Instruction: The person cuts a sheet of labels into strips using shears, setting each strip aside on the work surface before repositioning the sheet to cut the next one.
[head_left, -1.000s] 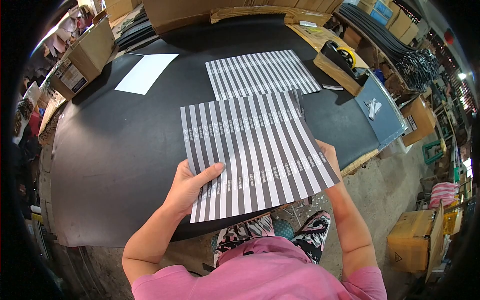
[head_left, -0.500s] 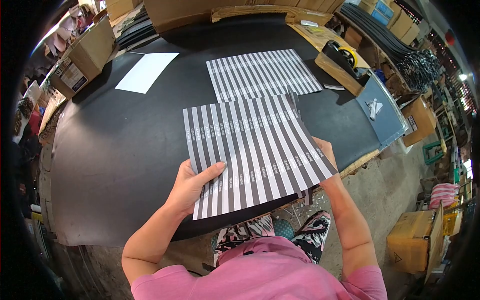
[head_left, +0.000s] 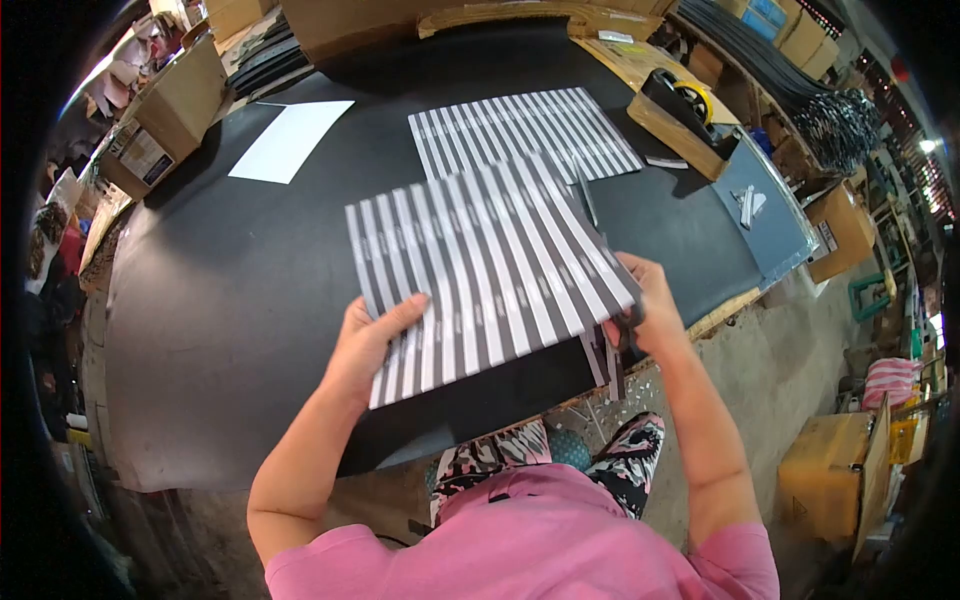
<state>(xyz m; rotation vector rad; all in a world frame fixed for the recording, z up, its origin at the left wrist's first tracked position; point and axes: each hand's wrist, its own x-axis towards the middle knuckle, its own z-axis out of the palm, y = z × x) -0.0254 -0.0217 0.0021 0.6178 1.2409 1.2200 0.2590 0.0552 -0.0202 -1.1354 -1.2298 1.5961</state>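
The person is holding a striped sheet (head_left: 480, 270) in both hands, raised just above the near part of the black tabletop (head_left: 230, 300) and tilted slightly toward the camera. The left hand (head_left: 365, 345) is pinching the sheet's near-left edge, thumb lying on top across the stripes and the remaining fingers hidden underneath; that grip is closed on the sheet. The right hand (head_left: 650, 310) is closed on the near-right corner, fingers curled around the edge, and dark narrow strips are hanging down below this hand; whether they belong to the sheet or are a separate item cannot be told. The sheet is showing alternating dark and white bands with small print, blurred here. It is judged to be light, thin and flexible: it is keeping a fairly flat plane only because it is being supported at two opposite sides, and would be likely to sag or curl if taken by one corner. Its surface is looking smooth, so a pinch with the thumb on top is judged adequate; creasing at the pinch points is the main handling concern. Holding at the two near corners or along opposite edges is appearing the soundest. A second striped sheet (head_left: 520, 130) is lying flat on the tabletop just beyond the held one, a plain white sheet (head_left: 290, 140) is lying well apart to the far left, and a tape dispenser (head_left: 685, 105) is sitting on a board at the far right.
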